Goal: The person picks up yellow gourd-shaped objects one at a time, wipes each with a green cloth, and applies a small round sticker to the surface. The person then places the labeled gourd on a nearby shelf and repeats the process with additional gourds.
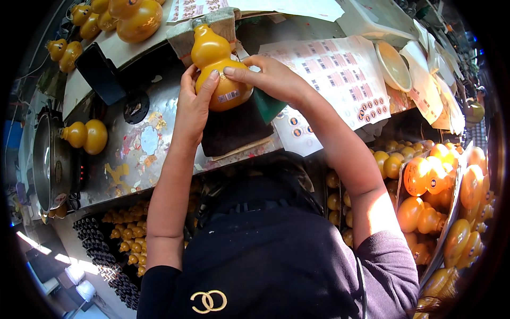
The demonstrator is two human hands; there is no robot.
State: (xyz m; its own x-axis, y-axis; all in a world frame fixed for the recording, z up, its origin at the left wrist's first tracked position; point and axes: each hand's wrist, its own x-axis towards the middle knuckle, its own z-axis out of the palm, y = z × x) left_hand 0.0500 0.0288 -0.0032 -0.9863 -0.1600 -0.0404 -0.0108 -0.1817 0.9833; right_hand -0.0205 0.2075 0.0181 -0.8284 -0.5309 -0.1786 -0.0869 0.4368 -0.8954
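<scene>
A glossy yellow gourd-shaped bottle [210, 48] with a silvery neck tip lies tilted on a dark pad [234, 133] at the table's front edge, its neck end toward a folded grey cloth [178, 37]. My left hand [194, 101] cups its lower bulb from the left, thumb on the front. From the right, my right hand [271, 80] presses its thumb to the bottle's waist while the other fingers go behind. A small barcode label [229, 96] sits low on the bulb. The bottle's far side is hidden.
Printed label sheets [329, 69] spread over the table's right, near a cream bowl [393, 66] and a white plastic bin [377, 21]. Leftward are a black phone-like slab [100, 74], another yellow gourd bottle [85, 136] and a dark pan [48, 159]. Crates of gourd bottles [425, 175] stand at the right.
</scene>
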